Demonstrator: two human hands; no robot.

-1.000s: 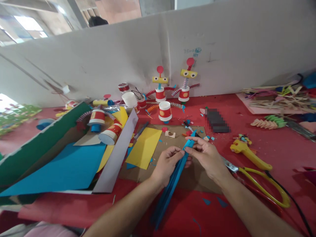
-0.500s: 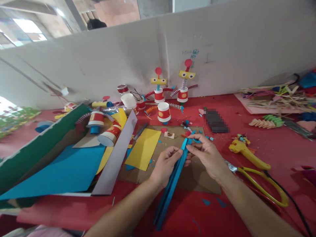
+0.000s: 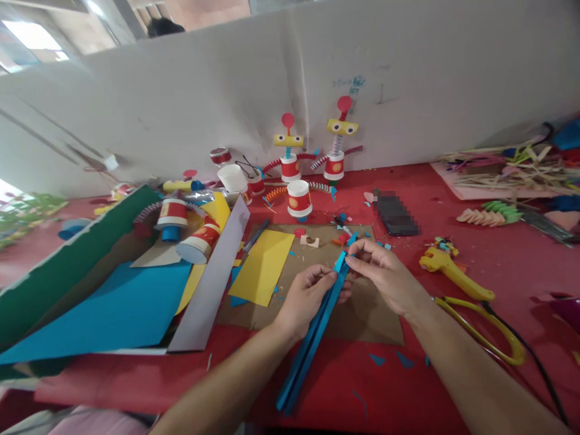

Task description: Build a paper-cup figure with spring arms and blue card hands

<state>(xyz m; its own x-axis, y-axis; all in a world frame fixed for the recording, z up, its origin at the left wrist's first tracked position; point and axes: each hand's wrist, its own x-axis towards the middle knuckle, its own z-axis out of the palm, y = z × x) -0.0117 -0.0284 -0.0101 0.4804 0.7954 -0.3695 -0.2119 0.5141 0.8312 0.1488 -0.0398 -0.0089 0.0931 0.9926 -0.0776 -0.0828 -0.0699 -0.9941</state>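
Two long blue paper strips slant from the middle of the cardboard mat down toward the table's front edge. My left hand pinches them a little below their upper end. My right hand has thumb and forefinger closed on the strips' upper end. Left of the hands lies a yellow paper sheet on the brown cardboard. Beyond the hands stands a red and white paper cup with orange and white spring arms. Behind it are two cup figures with yellow heads.
At left, a green-sided box holds blue paper and cup parts. To the right lie a phone, a yellow glue gun and yellow-handled scissors. Thin strips are heaped at the back right. A white partition rises behind.
The right hand's fingers have shifted slightly at the strips' upper end. The strips' lower ends have swung a little left. The camera view has tilted slightly downward.
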